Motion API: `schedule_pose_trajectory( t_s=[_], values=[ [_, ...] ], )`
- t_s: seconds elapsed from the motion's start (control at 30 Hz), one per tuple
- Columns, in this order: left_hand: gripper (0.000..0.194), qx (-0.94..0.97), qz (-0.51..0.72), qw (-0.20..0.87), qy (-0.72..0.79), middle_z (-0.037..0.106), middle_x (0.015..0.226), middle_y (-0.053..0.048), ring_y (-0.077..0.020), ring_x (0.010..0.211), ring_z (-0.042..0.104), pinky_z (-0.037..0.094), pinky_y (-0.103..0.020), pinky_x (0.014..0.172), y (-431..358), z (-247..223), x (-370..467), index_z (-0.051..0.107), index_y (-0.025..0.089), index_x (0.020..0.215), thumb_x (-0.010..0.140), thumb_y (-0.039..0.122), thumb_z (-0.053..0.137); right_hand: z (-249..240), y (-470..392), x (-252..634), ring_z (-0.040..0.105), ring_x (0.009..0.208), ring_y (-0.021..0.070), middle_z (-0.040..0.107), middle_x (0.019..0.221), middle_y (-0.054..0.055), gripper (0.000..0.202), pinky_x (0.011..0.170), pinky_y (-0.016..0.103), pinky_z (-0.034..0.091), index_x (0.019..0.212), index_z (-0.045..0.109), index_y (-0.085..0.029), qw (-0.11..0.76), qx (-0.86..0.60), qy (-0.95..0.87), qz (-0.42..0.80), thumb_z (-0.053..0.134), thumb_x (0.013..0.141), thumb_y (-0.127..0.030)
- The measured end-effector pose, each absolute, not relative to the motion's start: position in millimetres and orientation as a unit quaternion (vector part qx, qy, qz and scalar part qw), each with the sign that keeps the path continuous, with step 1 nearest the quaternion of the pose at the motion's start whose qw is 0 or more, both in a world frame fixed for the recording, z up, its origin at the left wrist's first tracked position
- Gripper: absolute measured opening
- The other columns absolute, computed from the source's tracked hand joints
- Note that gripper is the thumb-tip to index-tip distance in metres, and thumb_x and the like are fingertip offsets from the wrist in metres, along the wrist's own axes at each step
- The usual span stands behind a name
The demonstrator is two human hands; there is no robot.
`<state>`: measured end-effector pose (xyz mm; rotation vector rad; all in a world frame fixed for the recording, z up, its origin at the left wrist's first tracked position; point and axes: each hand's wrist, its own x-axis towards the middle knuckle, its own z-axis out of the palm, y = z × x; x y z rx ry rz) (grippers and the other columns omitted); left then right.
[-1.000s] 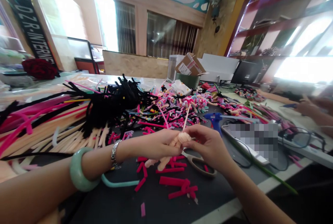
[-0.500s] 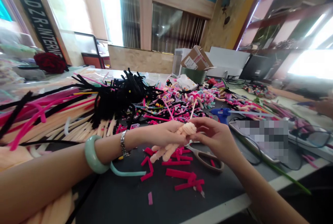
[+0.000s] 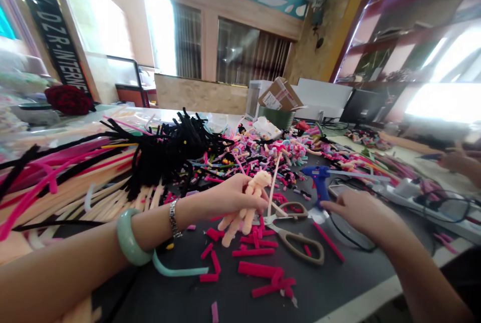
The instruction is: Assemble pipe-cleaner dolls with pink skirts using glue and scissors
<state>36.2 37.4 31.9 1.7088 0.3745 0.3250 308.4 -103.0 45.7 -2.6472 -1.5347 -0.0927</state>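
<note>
In my left hand (image 3: 240, 194) is a small peach pipe-cleaner doll (image 3: 255, 190), pinched round its body, its legs pointing down toward the table. A thin pale stem (image 3: 275, 178) stands up beside it. My right hand (image 3: 361, 215) holds nothing; its outstretched fingers are close to the handle of a blue glue gun (image 3: 318, 179), and I cannot tell whether they touch it. Between the hands lie scissors (image 3: 302, 245) with greyish-brown handles. Cut pink pipe-cleaner pieces (image 3: 259, 268) are scattered below the doll.
Black pipe cleaners (image 3: 161, 155) and long peach ones are heaped at the left. Many small colourful pieces (image 3: 263, 147) cover the table's middle. A power strip (image 3: 409, 190) with cables is at the right. Another person's hand (image 3: 460, 160) shows at the far right edge.
My right hand has let go of the doll and moved right, toward the glue gun. My left hand still holds the doll, now tilted more upright. The view has shifted slightly.
</note>
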Motion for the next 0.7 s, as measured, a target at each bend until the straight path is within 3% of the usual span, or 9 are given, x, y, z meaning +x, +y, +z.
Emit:
schedule_pose_trajectory(
  t_s=[0.13,0.2,0.27,0.37,0.6,0.7],
  values=[
    [0.032,0.732,0.141,0.638,0.19,0.062,0.066,0.003,-0.0102,0.06,0.059,0.048,-0.021,0.059,37,31,35,0.062,0.013,0.085,0.061,0.025,0.08,38,-83,315,0.066,0.072,0.0301,0.065,0.067,0.013,0.049,0.06,0.037,0.041,0.059,0.06,-0.019,0.061,-0.881,-0.468,-0.024,0.049,0.087,-0.057],
    [0.034,0.722,0.14,0.649,0.193,0.06,0.064,0.005,-0.0097,0.059,0.059,0.048,-0.02,0.058,36,33,35,0.06,0.014,0.085,0.059,0.022,0.081,33,-72,319,0.067,0.076,0.027,0.067,0.074,0.011,0.049,0.065,0.037,0.047,0.073,0.065,-0.014,0.058,-0.892,-0.448,-0.01,0.049,0.087,-0.058],
    [0.03,0.717,0.149,0.654,0.191,0.059,0.064,0.005,-0.0086,0.058,0.057,0.046,-0.019,0.057,35,35,35,0.06,0.014,0.082,0.06,0.019,0.079,28,-62,321,0.065,0.084,0.0187,0.067,0.096,0.007,0.037,0.075,0.037,0.052,0.1,0.063,-0.014,0.061,-0.899,-0.434,0.004,0.053,0.091,-0.048],
    [0.018,0.712,0.161,0.658,0.185,0.058,0.063,0.005,-0.0067,0.058,0.055,0.045,-0.017,0.056,33,37,34,0.06,0.012,0.077,0.064,0.013,0.072,22,-52,324,0.063,0.097,0.0193,0.061,0.116,0.007,0.033,0.082,0.039,0.053,0.118,0.057,-0.016,0.083,-0.895,-0.437,0.023,0.058,0.091,-0.035],
    [0.015,0.69,0.146,0.688,0.172,0.059,0.061,0.003,-0.0104,0.054,0.058,0.05,-0.022,0.052,24,41,35,0.056,0.014,0.079,0.065,0.012,0.062,27,-54,323,0.062,0.099,0.0199,0.061,0.116,0.007,0.029,0.083,0.04,0.052,0.115,0.059,-0.018,0.202,-0.873,-0.444,-0.003,0.058,0.091,-0.034],
    [0.017,0.671,0.135,0.711,0.159,0.057,0.059,0.004,-0.0118,0.056,0.06,0.05,-0.022,0.052,23,41,36,0.051,0.015,0.076,0.062,0.009,0.06,32,-64,317,0.065,0.084,0.021,0.068,0.092,0.008,0.027,0.072,0.034,0.052,0.095,0.066,-0.013,0.283,-0.843,-0.457,-0.009,0.059,0.088,-0.037]
  ],
)
